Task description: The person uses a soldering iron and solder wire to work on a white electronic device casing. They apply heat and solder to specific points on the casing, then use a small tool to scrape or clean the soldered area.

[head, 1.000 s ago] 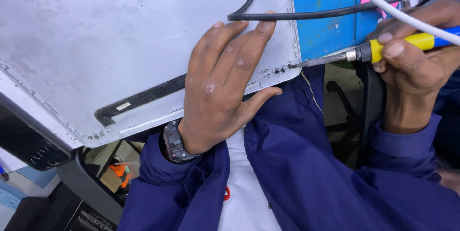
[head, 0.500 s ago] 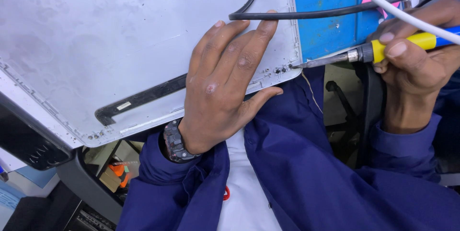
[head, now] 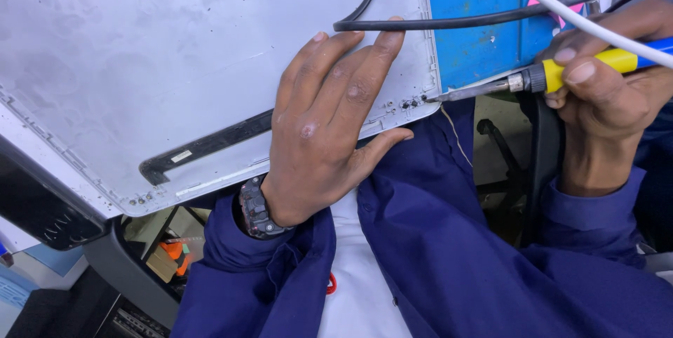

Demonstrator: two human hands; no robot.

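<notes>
At the panel's near corner, my left hand (head: pixel 329 124) lies flat, fingers spread, pinning the grey panel (head: pixel 175 64) on my lap. My right hand (head: pixel 606 82) is clenched round the yellow-handled screwdriver (head: pixel 533 80), tip at the corner screw holes (head: pixel 410 103). Nothing has shifted over the last second: same grip, same tip position. So I judge I'm mid-screw. A black cable (head: pixel 456 21) crosses above my fingers.

Here's a person in a dark blue work jacket (head: pixel 449 240) hanging open over a white shirt (head: pixel 357 289) with a small red mark, long sleeves bunched at both wrists, a chunky black wristwatch (head: pixel 256 208) on the left wrist.
</notes>
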